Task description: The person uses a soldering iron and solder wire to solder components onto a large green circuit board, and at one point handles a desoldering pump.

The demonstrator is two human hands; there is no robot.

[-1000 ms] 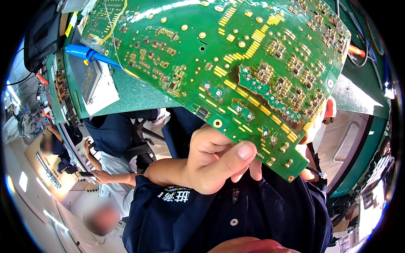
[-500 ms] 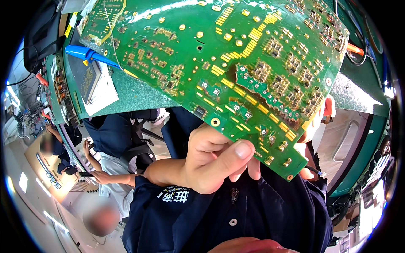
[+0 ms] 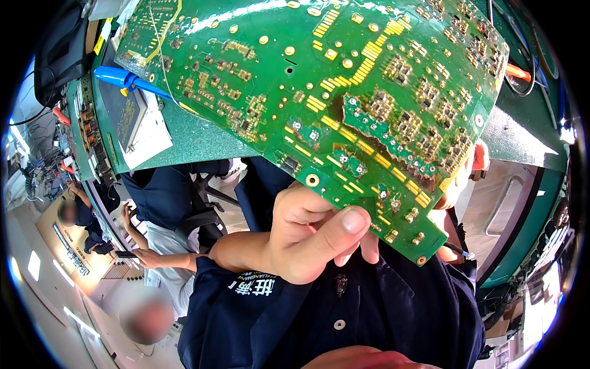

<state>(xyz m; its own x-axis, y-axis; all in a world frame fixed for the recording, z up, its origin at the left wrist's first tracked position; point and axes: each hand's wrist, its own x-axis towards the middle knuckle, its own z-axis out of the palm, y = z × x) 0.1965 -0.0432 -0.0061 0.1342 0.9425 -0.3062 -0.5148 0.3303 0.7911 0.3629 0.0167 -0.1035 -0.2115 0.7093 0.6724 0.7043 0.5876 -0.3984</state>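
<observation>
A large green circuit board (image 3: 295, 92) fills the upper middle, tilted in front of me. Gold pads and clusters of small parts cover its face, and a brown, ragged-edged patch (image 3: 375, 132) crosses its right half. My left hand (image 3: 313, 237) pinches the lower edge, thumb on the near face and fingers curled behind. At the right edge, my right hand (image 3: 479, 155) grips the board from behind; only bits of its fingers and palm show. A blue pen-like tool (image 3: 126, 79) lies by the board's left side, its tip partly covered by the board.
Under the board is a green mat-topped bench (image 3: 190, 138). A dark booklet (image 3: 126, 117) and white paper lie on it at left, beside another board (image 3: 92, 123). Orange-handled tool (image 3: 517, 72) and cables sit at right. Another person (image 3: 166, 258) sits at left, holding a phone.
The circuit board has shifted very slightly to the left. Both hands keep their hold.
</observation>
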